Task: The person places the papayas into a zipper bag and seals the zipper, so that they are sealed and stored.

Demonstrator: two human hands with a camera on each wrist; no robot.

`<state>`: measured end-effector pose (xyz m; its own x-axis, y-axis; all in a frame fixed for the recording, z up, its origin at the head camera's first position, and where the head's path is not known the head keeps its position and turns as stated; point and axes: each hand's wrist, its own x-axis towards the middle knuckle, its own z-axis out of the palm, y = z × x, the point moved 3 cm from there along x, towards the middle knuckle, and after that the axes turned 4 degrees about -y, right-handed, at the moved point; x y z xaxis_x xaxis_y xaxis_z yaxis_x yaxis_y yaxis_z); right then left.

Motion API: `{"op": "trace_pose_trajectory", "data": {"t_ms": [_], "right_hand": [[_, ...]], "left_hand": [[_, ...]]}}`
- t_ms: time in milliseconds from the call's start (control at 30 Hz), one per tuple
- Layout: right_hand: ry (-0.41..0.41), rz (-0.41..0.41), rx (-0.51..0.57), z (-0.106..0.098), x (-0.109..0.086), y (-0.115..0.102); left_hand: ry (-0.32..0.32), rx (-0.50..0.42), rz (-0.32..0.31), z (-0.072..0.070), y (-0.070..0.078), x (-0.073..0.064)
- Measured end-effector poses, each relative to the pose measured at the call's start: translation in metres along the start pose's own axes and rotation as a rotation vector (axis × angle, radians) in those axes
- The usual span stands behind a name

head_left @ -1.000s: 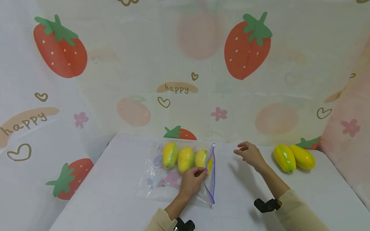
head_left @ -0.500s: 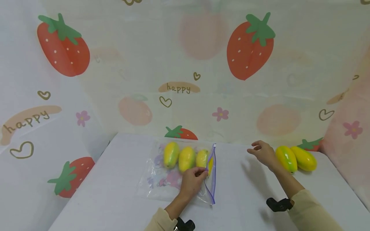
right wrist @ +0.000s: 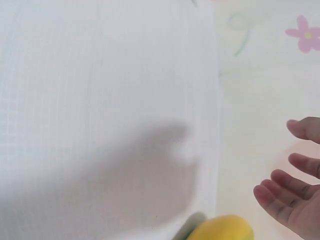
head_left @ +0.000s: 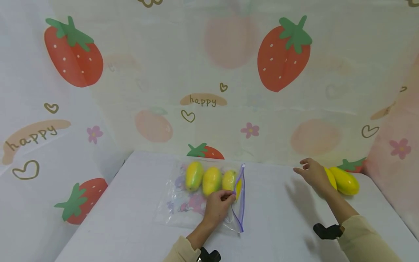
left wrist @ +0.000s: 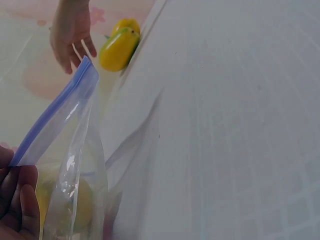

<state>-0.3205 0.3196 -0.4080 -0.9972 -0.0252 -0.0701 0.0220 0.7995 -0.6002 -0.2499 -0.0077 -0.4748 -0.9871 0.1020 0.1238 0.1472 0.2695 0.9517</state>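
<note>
Two loose yellow fruits are on the table, just to the right of the right hand, way nearer it than the left hand. Right fingers look relaxed, nothing in them; left's pinching the bag by its mouth, which faces right. Outer fruit slants back-left to front-right; inner fruit is mostly hidden, so can't really tell.

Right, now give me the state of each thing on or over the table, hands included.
Zip bag: lying on the table, mouth open.
Bagged fruits: three visible, inside the bag.
Loose fruits: two, outside the bag, one partly hidden in the head view.
Left grip: pinching the bag's edge.
Right grip: open, holding nothing.
</note>
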Motion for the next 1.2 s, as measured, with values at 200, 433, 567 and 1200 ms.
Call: {"op": "trace_pose_trajectory", "data": {"t_ms": [200, 433, 567, 1200], "right_hand": [[0.084, -0.057, -0.114, -0.009, 0.001, 0.007], [0.144, -0.048, -0.303, -0.012, -0.003, 0.015], [0.151, -0.031, -0.368, -0.013, -0.005, 0.021], [0.161, 0.060, -0.435, -0.011, -0.011, 0.044]], "left_hand": [[-0.002, 0.002, 0.002, -0.001, 0.001, 0.000], [-0.001, 0.010, 0.004, -0.001, 0.000, 0.000], [-0.002, 0.010, 0.002, -0.001, 0.000, 0.000], [0.004, 0.014, 0.028, -0.001, -0.003, 0.000]]}}
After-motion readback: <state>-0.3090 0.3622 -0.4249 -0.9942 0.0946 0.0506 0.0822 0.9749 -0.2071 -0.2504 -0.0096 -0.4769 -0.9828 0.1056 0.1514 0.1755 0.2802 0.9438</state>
